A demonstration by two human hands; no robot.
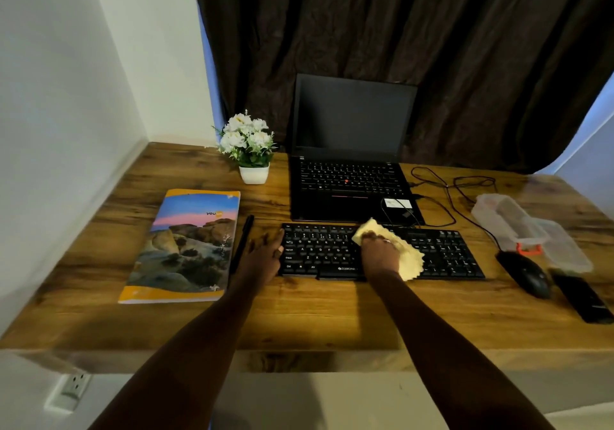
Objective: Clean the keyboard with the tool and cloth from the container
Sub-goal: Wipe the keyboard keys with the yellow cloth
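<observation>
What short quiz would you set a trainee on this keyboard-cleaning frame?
1. True or false: the right hand presses the yellow cloth onto the black external keyboard.
2. Where does the clear plastic container stand? A) on the keyboard; B) right of the keyboard, by the black computer mouse; C) under the cloth.
3. Fill in: the left hand rests at the keyboard's ____ end.
Key: 1 true; 2 B; 3 left.
</observation>
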